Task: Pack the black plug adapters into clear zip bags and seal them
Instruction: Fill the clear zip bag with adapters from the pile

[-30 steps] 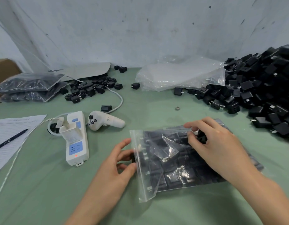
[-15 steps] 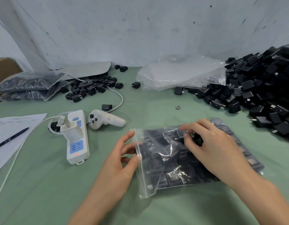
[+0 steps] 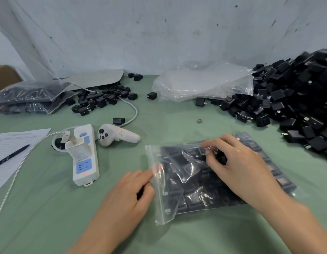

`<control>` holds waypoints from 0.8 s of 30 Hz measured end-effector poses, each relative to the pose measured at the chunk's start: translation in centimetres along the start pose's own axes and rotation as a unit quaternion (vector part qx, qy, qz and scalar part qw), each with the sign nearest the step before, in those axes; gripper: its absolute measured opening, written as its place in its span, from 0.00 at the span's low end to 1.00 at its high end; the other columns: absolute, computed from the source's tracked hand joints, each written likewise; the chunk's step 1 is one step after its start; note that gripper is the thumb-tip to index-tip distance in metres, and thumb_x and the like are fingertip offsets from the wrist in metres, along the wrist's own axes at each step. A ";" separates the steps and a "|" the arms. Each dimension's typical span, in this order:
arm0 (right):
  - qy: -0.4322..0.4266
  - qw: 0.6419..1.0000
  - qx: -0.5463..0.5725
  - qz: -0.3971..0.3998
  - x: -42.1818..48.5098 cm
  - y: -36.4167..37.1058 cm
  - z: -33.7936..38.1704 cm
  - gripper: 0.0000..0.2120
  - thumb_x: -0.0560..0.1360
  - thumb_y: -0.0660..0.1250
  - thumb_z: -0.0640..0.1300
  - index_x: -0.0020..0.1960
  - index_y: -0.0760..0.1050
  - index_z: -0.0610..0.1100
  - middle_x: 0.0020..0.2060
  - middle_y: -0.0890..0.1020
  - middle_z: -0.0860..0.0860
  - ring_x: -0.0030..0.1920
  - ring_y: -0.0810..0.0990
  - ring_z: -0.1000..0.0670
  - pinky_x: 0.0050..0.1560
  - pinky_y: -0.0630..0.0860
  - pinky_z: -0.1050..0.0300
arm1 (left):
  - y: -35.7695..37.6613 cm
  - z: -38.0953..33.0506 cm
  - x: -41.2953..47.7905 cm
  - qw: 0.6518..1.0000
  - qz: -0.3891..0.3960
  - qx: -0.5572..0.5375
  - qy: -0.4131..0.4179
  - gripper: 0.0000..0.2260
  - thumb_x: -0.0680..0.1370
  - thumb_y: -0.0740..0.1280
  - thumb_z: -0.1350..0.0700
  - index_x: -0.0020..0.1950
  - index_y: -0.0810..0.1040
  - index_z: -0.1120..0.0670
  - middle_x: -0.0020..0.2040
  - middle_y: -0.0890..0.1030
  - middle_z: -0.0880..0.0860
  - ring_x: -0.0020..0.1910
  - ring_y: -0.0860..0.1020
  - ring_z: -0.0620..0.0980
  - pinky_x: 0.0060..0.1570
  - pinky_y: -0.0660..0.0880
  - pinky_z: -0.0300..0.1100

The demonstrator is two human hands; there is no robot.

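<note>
power strip (image 3: 85,162), controller (image 3: 118,137), pen (image 3: 11,155), paper (image 3: 16,138)

No legible text or labels anywhere

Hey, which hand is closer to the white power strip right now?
Left. The left hand pinches the zip edge of the bag, just right of the power strip; the right hand grips the bag from above, farther right.
</note>
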State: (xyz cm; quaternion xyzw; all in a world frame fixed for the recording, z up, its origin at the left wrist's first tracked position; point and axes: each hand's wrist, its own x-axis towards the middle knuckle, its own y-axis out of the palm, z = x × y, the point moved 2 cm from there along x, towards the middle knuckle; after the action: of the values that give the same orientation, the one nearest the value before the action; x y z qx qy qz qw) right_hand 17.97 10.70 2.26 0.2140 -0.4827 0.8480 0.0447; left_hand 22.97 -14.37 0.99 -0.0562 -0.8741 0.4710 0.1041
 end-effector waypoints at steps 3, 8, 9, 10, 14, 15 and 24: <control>0.004 1.000 0.002 0.005 0.0 -0.1 -0.1 0.10 0.79 0.62 0.54 0.57 0.77 0.60 0.47 0.75 0.62 0.30 0.72 0.61 0.35 0.75 0.55 | 0.4 -0.2 0.4 0.999 0.012 0.009 0.043 0.14 0.81 0.53 0.47 0.56 0.77 0.47 0.43 0.71 0.44 0.49 0.71 0.45 0.50 0.72 0.46; 0.010 1.000 0.008 0.011 0.1 -0.2 -0.1 0.10 0.79 0.61 0.54 0.57 0.77 0.61 0.48 0.76 0.61 0.31 0.73 0.60 0.38 0.77 0.52 | 0.7 -0.6 0.9 0.997 -0.012 0.024 0.076 0.16 0.82 0.57 0.48 0.67 0.74 0.36 0.48 0.71 0.38 0.50 0.71 0.42 0.49 0.71 0.39; 0.011 1.000 0.008 0.011 0.1 -0.2 -0.1 0.10 0.79 0.61 0.54 0.57 0.77 0.61 0.48 0.76 0.61 0.31 0.73 0.60 0.38 0.77 0.52 | 0.5 -0.5 0.8 0.997 -0.027 0.027 0.071 0.15 0.81 0.55 0.45 0.61 0.78 0.40 0.48 0.73 0.39 0.50 0.72 0.43 0.48 0.72 0.41; 0.012 1.000 0.007 0.009 0.1 -0.3 -0.1 0.10 0.79 0.61 0.54 0.58 0.77 0.61 0.48 0.76 0.61 0.31 0.73 0.60 0.38 0.77 0.52 | 0.4 -0.2 0.8 0.997 -0.043 0.030 0.062 0.15 0.80 0.53 0.44 0.53 0.79 0.44 0.47 0.74 0.39 0.49 0.72 0.43 0.48 0.72 0.42; 0.019 1.000 0.004 0.008 0.2 -0.3 -0.2 0.10 0.79 0.62 0.53 0.58 0.77 0.62 0.48 0.75 0.61 0.32 0.74 0.60 0.38 0.76 0.53 | 0.8 0.8 0.6 0.998 -0.039 0.025 0.036 0.16 0.79 0.52 0.43 0.45 0.75 0.47 0.43 0.75 0.41 0.48 0.72 0.45 0.46 0.72 0.44; 0.018 1.000 0.003 0.009 0.2 -0.3 -0.1 0.10 0.79 0.62 0.53 0.58 0.77 0.62 0.48 0.75 0.61 0.32 0.74 0.60 0.38 0.76 0.53 | 1.0 0.9 0.6 0.999 -0.031 0.019 0.036 0.16 0.79 0.52 0.44 0.46 0.76 0.48 0.44 0.76 0.41 0.48 0.72 0.46 0.47 0.72 0.43; 0.013 1.000 0.003 0.004 0.1 -0.8 0.1 0.10 0.78 0.61 0.54 0.57 0.78 0.61 0.47 0.75 0.61 0.30 0.72 0.59 0.37 0.75 0.53 | 0.2 1.3 0.9 0.980 -0.110 -0.155 -0.063 0.05 0.79 0.67 0.52 0.52 0.82 0.45 0.48 0.80 0.41 0.48 0.78 0.40 0.46 0.70 0.27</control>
State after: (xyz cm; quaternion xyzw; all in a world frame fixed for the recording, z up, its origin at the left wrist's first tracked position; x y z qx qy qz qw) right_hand 18.09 11.04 2.96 0.2015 -0.4799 0.8526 0.0471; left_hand 21.75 -15.15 0.25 0.0544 -0.9423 0.3179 0.0896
